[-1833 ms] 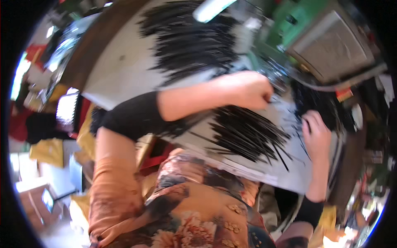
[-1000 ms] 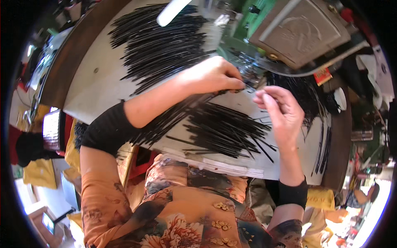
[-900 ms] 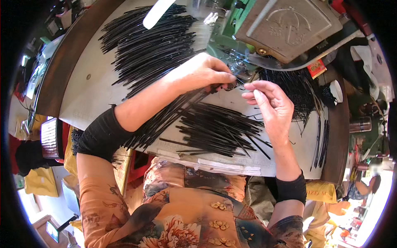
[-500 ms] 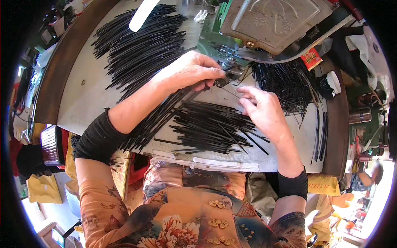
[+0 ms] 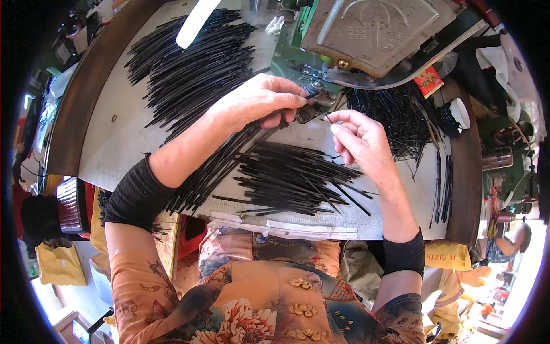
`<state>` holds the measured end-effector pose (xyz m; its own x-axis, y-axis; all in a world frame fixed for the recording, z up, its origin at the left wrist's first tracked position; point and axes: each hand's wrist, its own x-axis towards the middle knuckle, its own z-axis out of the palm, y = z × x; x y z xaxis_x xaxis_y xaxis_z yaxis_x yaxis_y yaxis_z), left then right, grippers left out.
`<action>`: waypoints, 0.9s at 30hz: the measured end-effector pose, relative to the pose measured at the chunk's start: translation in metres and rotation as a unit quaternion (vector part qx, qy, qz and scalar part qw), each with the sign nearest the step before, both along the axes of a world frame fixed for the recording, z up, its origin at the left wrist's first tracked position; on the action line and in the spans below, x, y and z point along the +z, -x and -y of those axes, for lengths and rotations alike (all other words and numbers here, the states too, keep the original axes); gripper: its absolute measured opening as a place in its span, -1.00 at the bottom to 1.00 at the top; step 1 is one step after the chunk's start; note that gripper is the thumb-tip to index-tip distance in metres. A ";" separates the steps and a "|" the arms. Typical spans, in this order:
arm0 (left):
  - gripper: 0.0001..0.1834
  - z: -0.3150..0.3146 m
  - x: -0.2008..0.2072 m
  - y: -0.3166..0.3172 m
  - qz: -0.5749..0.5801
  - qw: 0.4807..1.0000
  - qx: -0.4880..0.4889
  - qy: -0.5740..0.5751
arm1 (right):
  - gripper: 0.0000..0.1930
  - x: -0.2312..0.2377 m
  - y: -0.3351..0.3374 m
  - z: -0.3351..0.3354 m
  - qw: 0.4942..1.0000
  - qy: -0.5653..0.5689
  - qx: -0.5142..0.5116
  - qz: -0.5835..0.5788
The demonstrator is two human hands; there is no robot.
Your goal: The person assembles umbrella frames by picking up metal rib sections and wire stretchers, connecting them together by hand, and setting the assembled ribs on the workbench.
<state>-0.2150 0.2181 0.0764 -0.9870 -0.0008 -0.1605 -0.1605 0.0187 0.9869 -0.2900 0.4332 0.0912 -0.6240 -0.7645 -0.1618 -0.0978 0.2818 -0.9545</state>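
My left hand is closed at the front of a green machine. Its thumb and fingers pinch the end of a thin black rod, mostly hidden by the hand. To the right, my right hand pinches a short, thin dark strip between thumb and forefinger, close to the machine's working point. Beneath my left forearm runs a slanting bundle of black rods. A smaller pile of black rods lies on the table between my hands and my body.
A large stack of black rods covers the table's left rear. Thin dark strips lie tangled at right, near a red packet and white cup-like object. A grey metal cover overhangs the back. A wooden rim edges the table.
My right hand's fingers have closed from a looser, spread pose into a pinch, now with a thin strip showing. My left hand has barely shifted at the machine.
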 end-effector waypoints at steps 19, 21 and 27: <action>-0.68 0.000 0.011 0.007 -0.009 1.000 0.005 0.016 | -0.79 -0.001 0.007 0.009 0.998 0.049 -0.027 0.001; -0.67 0.002 0.012 0.012 -0.015 1.000 0.008 0.017 | -0.78 0.000 0.011 0.012 0.998 0.052 -0.028 -0.006; -0.67 0.004 0.009 0.015 -0.018 1.000 0.017 -0.012 | -0.78 -0.003 0.014 0.015 0.998 0.058 -0.033 -0.005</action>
